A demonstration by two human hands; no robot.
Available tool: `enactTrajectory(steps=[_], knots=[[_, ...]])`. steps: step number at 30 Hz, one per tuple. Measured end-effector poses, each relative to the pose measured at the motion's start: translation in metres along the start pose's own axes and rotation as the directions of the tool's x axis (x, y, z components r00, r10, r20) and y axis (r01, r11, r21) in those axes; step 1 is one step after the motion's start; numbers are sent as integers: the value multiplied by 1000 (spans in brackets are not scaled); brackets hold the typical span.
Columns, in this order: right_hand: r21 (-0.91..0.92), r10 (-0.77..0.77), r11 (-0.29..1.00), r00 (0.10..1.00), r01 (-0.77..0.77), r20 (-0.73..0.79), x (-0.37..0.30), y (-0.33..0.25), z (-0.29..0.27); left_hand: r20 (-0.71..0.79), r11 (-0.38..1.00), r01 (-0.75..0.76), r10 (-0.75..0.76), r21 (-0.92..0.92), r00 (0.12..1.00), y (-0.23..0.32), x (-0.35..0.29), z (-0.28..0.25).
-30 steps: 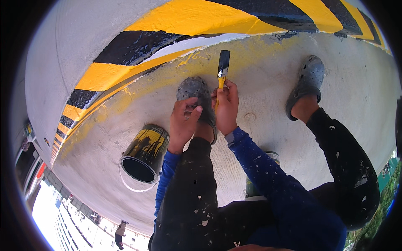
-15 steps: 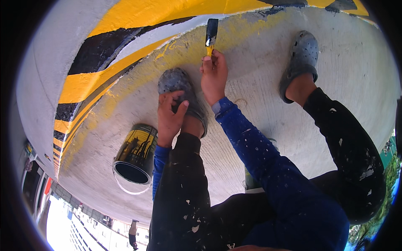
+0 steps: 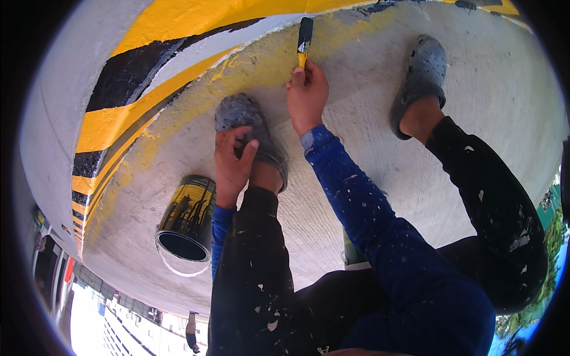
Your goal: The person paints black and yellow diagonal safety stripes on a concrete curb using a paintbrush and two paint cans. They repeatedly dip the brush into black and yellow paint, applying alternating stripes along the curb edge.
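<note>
My right hand [image 3: 309, 98] grips a paintbrush [image 3: 305, 37] by its yellow handle, between thumb and fingers. Black paint covers the brush's bristle end, with a small pale patch showing near the handle. That end points at the lower border of the striped wall [image 3: 178, 24]; whether it touches is unclear. Over my grey clog [image 3: 249, 121], my left hand [image 3: 231, 166] holds nothing, its fingers loosely bent and the thumb apart. Beside it stands a paint can [image 3: 189, 207], yellow with black drips, its dark mouth and white wire handle visible.
Rough concrete ground [image 3: 356, 154] carries yellow smears along the wall's base. A second container [image 3: 354, 252] is mostly hidden behind my right forearm. My other clog [image 3: 424, 65] stands at right. Far off at the lower left, a person [image 3: 192, 333] appears upside down.
The paintbrush's tip now sits slightly higher and farther right in view, still near the wall's base. The can, left hand and clogs appear shifted slightly left as the view moves.
</note>
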State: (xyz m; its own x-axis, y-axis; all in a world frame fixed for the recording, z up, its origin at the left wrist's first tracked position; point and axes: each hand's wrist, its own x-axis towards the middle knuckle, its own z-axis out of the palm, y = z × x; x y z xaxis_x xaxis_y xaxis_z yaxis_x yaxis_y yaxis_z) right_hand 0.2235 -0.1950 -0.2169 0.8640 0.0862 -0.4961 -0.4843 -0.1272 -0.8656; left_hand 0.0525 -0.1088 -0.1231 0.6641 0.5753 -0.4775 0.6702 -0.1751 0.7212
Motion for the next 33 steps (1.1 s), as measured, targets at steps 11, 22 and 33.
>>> enactTrajectory(steps=[11,22,33], knots=[[-370,-234,909,969,191,-75,13,-17,-13,1,1000,-1,1,2,1000,3,0,0],[-376,-218,908,975,186,-45,15,-24,-15,10,1000,11,-11,9,1000,3,0,0],[-354,-268,904,963,241,-27,21,-9,-15,7,1000,3,-3,11,1000,3,0,0]])
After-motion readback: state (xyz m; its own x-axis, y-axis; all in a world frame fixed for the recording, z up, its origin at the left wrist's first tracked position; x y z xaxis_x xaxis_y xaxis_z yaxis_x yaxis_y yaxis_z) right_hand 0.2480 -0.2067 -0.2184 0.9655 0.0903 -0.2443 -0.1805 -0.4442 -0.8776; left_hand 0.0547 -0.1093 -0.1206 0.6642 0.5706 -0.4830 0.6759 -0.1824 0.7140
